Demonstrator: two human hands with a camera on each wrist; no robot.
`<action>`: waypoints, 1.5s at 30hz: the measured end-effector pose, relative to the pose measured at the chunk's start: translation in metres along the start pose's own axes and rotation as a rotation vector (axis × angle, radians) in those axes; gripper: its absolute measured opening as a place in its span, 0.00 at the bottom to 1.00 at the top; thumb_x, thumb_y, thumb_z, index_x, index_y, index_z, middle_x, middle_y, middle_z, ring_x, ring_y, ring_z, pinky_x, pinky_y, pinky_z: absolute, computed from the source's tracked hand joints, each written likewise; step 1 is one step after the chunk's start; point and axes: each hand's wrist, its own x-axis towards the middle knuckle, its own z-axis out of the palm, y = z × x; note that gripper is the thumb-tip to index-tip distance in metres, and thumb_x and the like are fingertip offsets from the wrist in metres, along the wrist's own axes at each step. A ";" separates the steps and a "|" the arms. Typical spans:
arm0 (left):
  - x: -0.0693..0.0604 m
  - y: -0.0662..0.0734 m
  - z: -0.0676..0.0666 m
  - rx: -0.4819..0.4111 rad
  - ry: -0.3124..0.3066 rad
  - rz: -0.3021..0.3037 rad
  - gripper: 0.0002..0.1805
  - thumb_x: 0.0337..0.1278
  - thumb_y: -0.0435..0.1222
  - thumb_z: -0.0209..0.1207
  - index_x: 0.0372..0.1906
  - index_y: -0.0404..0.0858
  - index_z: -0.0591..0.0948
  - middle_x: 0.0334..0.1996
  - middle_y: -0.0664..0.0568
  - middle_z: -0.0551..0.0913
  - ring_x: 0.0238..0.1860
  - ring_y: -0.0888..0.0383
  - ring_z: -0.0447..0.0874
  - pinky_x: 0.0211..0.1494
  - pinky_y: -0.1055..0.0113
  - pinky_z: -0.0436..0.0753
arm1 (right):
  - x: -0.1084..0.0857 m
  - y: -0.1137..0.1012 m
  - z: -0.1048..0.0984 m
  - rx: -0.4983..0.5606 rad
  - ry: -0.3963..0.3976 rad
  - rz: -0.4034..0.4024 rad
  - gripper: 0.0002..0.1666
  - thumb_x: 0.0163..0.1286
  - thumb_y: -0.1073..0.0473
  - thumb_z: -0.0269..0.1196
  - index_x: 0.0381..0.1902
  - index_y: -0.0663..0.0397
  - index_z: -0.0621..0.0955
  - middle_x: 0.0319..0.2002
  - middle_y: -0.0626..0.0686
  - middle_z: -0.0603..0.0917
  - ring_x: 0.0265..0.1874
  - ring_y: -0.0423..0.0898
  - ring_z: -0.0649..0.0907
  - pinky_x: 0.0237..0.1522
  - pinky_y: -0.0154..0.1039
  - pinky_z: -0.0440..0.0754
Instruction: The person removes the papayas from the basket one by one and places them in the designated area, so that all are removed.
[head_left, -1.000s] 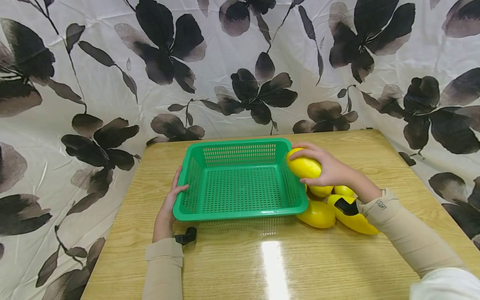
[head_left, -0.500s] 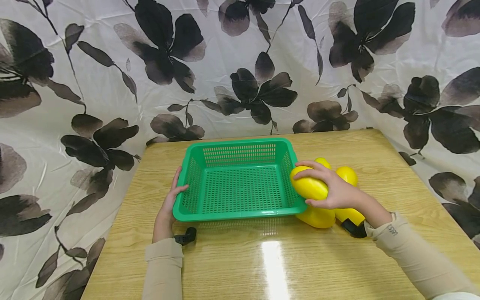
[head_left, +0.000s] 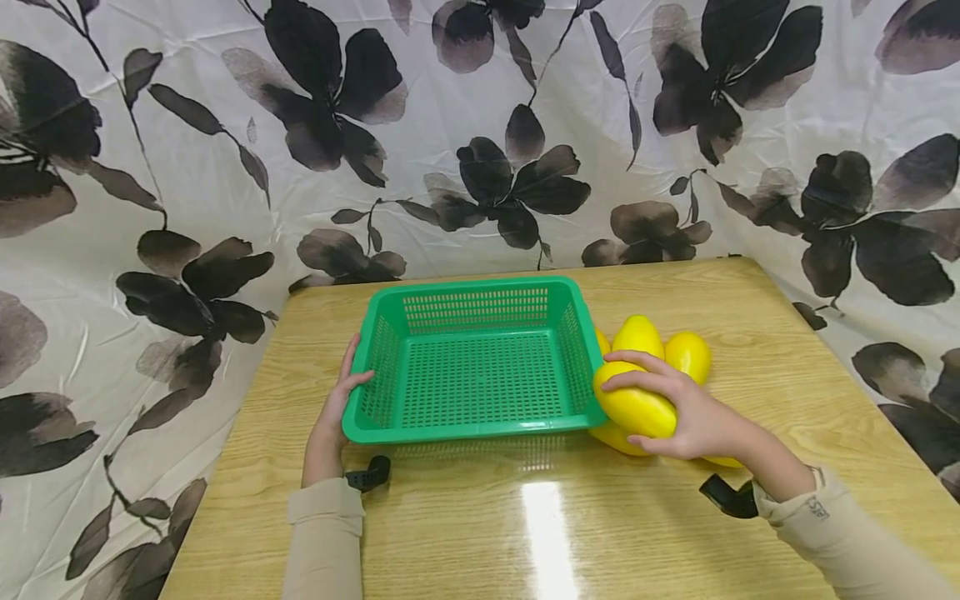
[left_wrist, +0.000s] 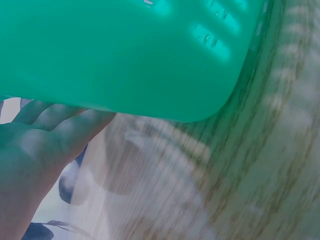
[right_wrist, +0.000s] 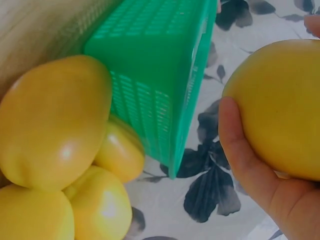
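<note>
A green plastic basket (head_left: 480,434) with slotted walls stands on the table, with bare floor showing inside. My left hand (head_left: 328,417) holds its left side, thumb over the rim and fingers along the outer wall. My right hand (head_left: 701,417) grips a yellow mango (head_left: 633,406) just outside the basket's right wall. In the right wrist view, thumb and fingers lie around this mango (right_wrist: 280,107), apart from the others. Several more mangoes (head_left: 637,336) cluster on the table beside the basket, partly hidden by the right hand.
The wooden table (head_left: 465,525) reaches to a floral cloth (head_left: 420,108) hung behind it. A black wrist camera (head_left: 370,474) sits at the left wrist, another black piece (head_left: 729,497) at the right wrist.
My right hand has moved from the basket's right rim toward me and to the right, still holding the mango. More of the mangoes behind it show. The left hand and basket stay put.
</note>
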 end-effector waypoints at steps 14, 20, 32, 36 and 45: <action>0.002 0.000 -0.002 0.012 -0.009 0.000 0.38 0.64 0.25 0.31 0.71 0.55 0.32 0.72 0.50 0.32 0.70 0.47 0.39 0.66 0.58 0.54 | -0.028 -0.002 0.018 -0.005 0.034 0.054 0.36 0.43 0.62 0.73 0.53 0.40 0.75 0.63 0.53 0.64 0.60 0.49 0.65 0.55 0.41 0.65; 0.003 0.001 -0.001 0.017 -0.004 0.011 0.39 0.63 0.24 0.31 0.71 0.56 0.32 0.72 0.48 0.31 0.70 0.47 0.37 0.66 0.62 0.55 | -0.043 0.000 0.037 0.034 0.100 0.091 0.37 0.41 0.64 0.73 0.53 0.43 0.75 0.63 0.55 0.64 0.61 0.48 0.64 0.57 0.38 0.61; 0.000 0.005 0.003 -0.046 -0.010 -0.029 0.39 0.64 0.25 0.31 0.71 0.58 0.32 0.72 0.51 0.31 0.70 0.48 0.37 0.68 0.55 0.47 | -0.068 0.006 0.071 0.027 0.085 0.138 0.37 0.42 0.62 0.72 0.53 0.41 0.75 0.63 0.53 0.64 0.61 0.48 0.64 0.52 0.54 0.66; -0.001 0.002 0.000 0.043 -0.004 -0.033 0.38 0.65 0.29 0.33 0.71 0.61 0.33 0.72 0.54 0.31 0.70 0.48 0.38 0.65 0.57 0.54 | -0.072 0.010 0.077 0.008 0.077 0.130 0.37 0.41 0.61 0.72 0.53 0.41 0.75 0.63 0.54 0.64 0.61 0.48 0.63 0.50 0.53 0.68; -0.001 0.002 -0.001 0.028 -0.007 -0.025 0.38 0.66 0.28 0.32 0.71 0.60 0.33 0.72 0.53 0.31 0.70 0.49 0.39 0.65 0.60 0.56 | -0.079 0.022 0.089 0.005 0.071 0.113 0.38 0.39 0.61 0.72 0.53 0.41 0.75 0.62 0.55 0.64 0.60 0.50 0.64 0.48 0.58 0.69</action>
